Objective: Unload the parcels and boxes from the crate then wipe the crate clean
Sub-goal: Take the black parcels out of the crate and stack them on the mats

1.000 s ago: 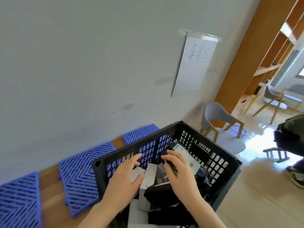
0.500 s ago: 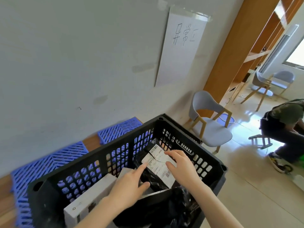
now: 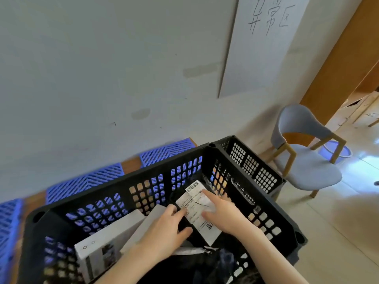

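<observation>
Crate (image 3: 123,179): black plastic, perforated walls, on floor by wall, loaded. Parcel (image 3: 181,222): black film, white label (image 3: 193,203) with barcodes, at crate's right end. White boxes (image 3: 106,238) lean at left. My left hand (image 3: 162,232) pinches parcel's left edge. My right hand (image 3: 221,214) rests on label, index finger straight; grip on far edge: cannot tell.

1. The crate (image 3: 123,181) was matt black plastic.
2. The parcel (image 3: 182,222) wore crinkled black plastic film; its label (image 3: 196,210) was white paper.
3. The box (image 3: 106,236) looked smooth white card.
4. The floor (image 3: 338,232) shone glossy.
</observation>
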